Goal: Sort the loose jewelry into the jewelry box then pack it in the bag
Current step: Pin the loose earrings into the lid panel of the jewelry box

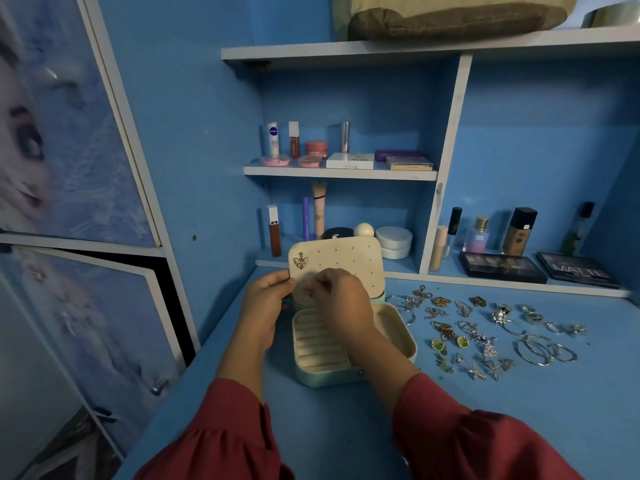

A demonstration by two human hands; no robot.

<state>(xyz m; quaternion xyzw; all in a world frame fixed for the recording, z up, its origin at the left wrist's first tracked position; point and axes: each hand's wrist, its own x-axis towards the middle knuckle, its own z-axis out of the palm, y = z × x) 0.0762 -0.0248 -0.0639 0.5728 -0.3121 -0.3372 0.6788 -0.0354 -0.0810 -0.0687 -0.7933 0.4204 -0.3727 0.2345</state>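
Observation:
A mint jewelry box (405,344) stands open on the blue desk, its cream lid panel (349,258) upright and dotted with holes. One butterfly earring (301,261) hangs on the panel's upper left. My left hand (268,299) grips the panel's left edge. My right hand (341,296) pinches a small gold earring (307,292) against the panel's lower part. Several loose earrings, rings and hoops (485,334) lie spread on the desk to the right of the box. No bag is plainly identifiable in view.
Cosmetics stand on the shelves behind the box, with white jars (394,241) close to the lid. Two dark palettes (502,266) lie at the back right. A wardrobe with printed doors (69,168) bounds the desk on the left. An olive fabric bundle (450,19) rests on the top shelf.

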